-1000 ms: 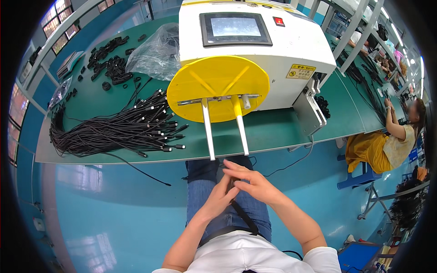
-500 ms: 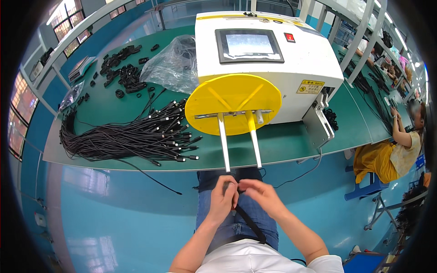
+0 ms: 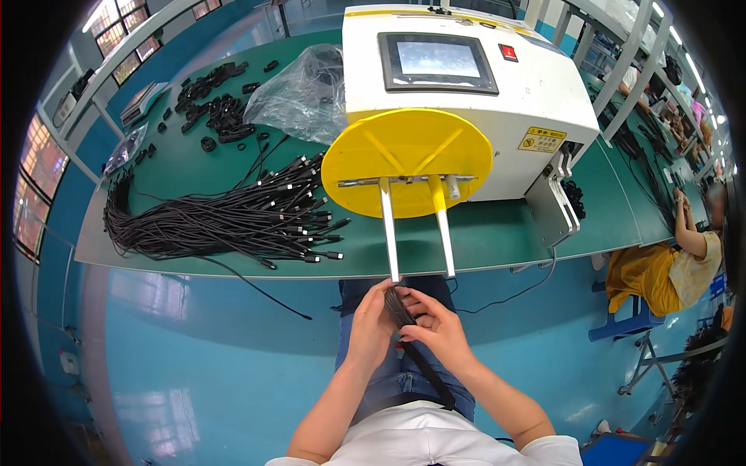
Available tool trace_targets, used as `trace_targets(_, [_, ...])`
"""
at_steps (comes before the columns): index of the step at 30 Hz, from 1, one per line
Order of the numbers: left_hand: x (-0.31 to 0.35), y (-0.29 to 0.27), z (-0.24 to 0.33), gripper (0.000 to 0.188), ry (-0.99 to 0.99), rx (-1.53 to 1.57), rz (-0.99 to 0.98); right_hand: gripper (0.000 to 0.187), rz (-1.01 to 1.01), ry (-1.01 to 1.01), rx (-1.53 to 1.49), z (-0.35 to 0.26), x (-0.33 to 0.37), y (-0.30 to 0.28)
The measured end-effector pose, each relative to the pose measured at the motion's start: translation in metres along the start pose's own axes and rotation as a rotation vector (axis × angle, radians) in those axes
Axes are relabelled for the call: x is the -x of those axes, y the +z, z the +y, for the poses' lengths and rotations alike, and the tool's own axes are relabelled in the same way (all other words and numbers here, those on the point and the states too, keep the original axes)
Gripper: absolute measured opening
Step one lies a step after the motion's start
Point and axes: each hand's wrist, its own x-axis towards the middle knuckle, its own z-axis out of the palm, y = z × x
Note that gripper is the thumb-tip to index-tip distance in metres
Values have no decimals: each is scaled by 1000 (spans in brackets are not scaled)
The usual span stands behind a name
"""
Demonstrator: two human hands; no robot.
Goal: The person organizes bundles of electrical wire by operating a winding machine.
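Cable bundle point(image 3: 399, 307), black and narrow, slants between the two hands at the lower centre of the frame, just below the table's front edge. The left hand point(image 3: 371, 330) is closed on its left side, though the fingers beneath are hidden. The right hand point(image 3: 439, 330) pinches it from the right between thumb and bent fingers.

Just above the hands, two rods point(image 3: 388, 225) jut toward them from a yellow disc point(image 3: 408, 147); whether a rod end touches the left hand cannot be told. The disc is on the front of a white machine point(image 3: 536, 93) at upper centre, which has a lit screen point(image 3: 439, 60) and a red switch point(image 3: 508, 52).

On the green table point(image 3: 489, 233), a heap of black cables point(image 3: 217, 225) spreads at centre left, connector ends pointing right, and one loose cable point(image 3: 264, 291) droops over the edge. Small black pieces point(image 3: 210, 97) and a clear plastic bag point(image 3: 303, 97) lie at upper left. At the right edge, another person point(image 3: 695, 264) sits on a blue stool point(image 3: 625, 322).
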Motion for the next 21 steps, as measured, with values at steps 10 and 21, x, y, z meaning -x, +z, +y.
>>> trace_targets(10, [0,-9,-1,40,-23,92,-75,59,58,-104,56,-10,3,13])
trace_targets(21, [-8,-12,32,40,78,-576,-115,54,-113,296,-488,-33,1,-6])
